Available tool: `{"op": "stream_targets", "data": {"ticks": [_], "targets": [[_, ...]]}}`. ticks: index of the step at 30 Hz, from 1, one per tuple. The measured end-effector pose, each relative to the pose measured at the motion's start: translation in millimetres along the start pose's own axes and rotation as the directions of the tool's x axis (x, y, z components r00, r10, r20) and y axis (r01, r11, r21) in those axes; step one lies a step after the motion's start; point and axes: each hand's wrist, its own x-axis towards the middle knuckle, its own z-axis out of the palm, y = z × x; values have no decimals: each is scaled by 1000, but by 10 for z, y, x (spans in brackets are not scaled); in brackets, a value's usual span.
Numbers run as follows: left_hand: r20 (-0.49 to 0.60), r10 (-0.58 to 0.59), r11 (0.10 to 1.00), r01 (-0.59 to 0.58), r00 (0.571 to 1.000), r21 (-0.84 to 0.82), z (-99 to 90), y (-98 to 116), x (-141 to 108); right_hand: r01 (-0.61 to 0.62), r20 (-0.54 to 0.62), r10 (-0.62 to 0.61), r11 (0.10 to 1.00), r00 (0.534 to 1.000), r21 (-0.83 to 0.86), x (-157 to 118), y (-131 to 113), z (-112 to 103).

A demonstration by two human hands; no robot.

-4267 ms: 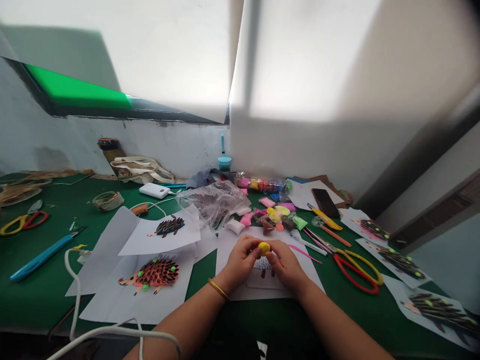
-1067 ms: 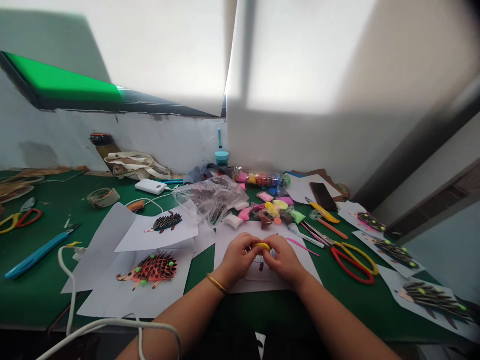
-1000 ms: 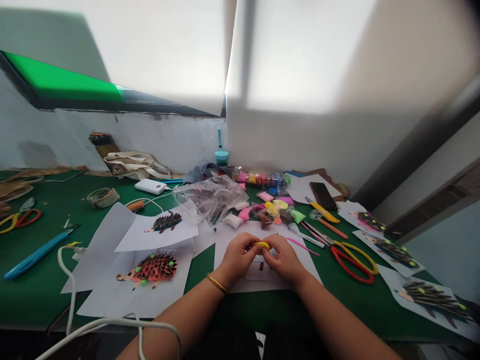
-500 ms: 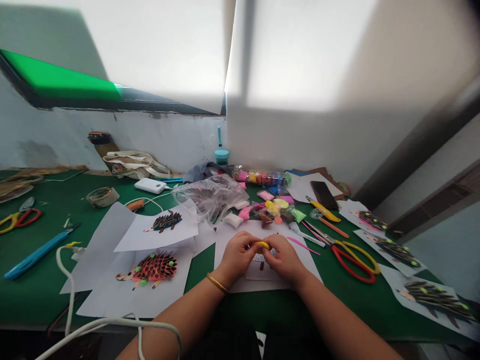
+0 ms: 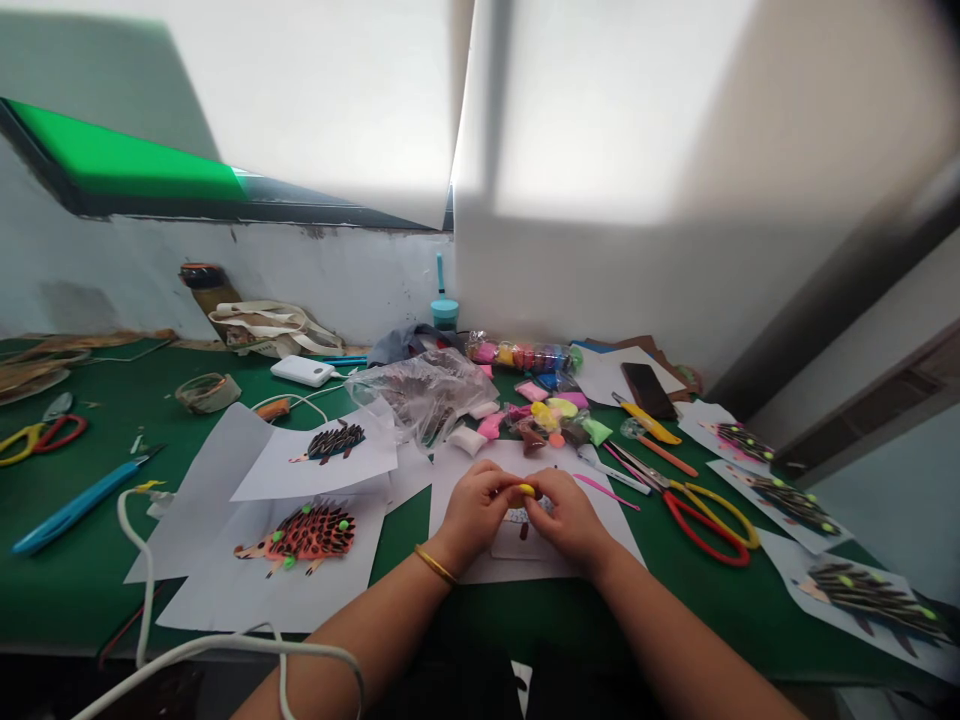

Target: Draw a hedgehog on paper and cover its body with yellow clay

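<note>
A slim gold bangle (image 5: 435, 566) circles the wrist of the left hand (image 5: 474, 510); bare forearms (image 5: 375, 625), black clothing (image 5: 450, 690) at bottom centre.

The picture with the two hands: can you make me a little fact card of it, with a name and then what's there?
Left hand: fingertips pinch yellow clay; gold bracelet on the wrist
Right hand: fingertips on the same clay
Below the hands: white paper and an animal picture, partly hidden
Behind the hands: colourful clay packets
Left of the hands: red hedgehog picture with green dots
Right of the hands: scissors with red and yellow handles
Tabletop: green
</note>
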Motion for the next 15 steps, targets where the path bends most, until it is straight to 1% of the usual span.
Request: {"op": "stream_targets", "data": {"ticks": [4, 6, 8, 10, 12, 15], "targets": [[-40, -14, 999, 12, 999, -52, 19, -51, -3, -6, 25, 5, 999, 1000, 36, 5, 20, -7], [-43, -32, 994, 27, 999, -108, 34, -89, -10, 5, 37, -6, 999, 999, 43, 6, 47, -9], [-22, -38, 990, 35, 999, -134, 41, -102, -13, 17, 40, -18, 999, 999, 28, 4, 71, -8], [30, -16, 996, 18, 999, -89, 33, -81, -11, 27, 47, -27, 1000, 999, -8, 1, 79, -1], [63, 6, 1000, -6, 998, -2, 18, -39, -9, 32, 60, -30, 999, 998, -37, -1, 69, 7], [38, 16, 997, -19, 999, 79, 5, 5, -15, 28, 59, -25, 998, 998, -50, -1, 42, 19]]}}
